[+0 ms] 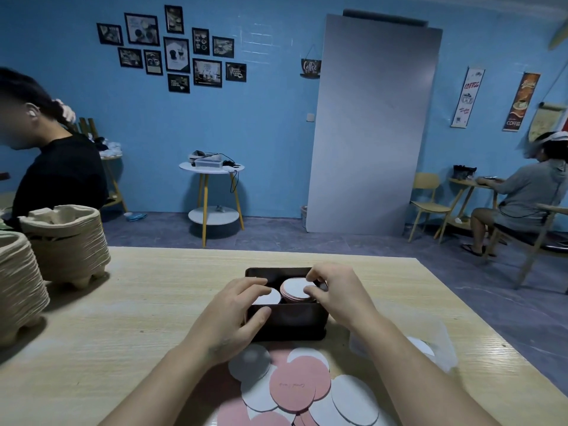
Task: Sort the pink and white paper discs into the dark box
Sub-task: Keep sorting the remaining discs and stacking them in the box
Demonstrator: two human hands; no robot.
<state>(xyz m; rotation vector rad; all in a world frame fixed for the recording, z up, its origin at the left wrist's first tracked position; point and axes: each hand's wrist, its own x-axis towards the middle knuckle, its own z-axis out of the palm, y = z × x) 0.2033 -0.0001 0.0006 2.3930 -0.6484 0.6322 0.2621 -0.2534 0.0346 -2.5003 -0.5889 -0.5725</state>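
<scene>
Two stacks (pixel 267 298) in box (pixel 289 324); left hand (pixel 236 312) grip clamps box wall, right hand (pixel 335 290) grip pinches right stack (pixel 295 289); loose pile (pixel 292 388) on counter (pixel 123 302) unsorted.

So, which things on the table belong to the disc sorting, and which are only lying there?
For the job:
dark box
disc stack inside it, pinched by the right hand
white disc under the left hand
loose pink and white discs

Just lying about:
stacked pulp cup carriers
clear plastic bag
</scene>
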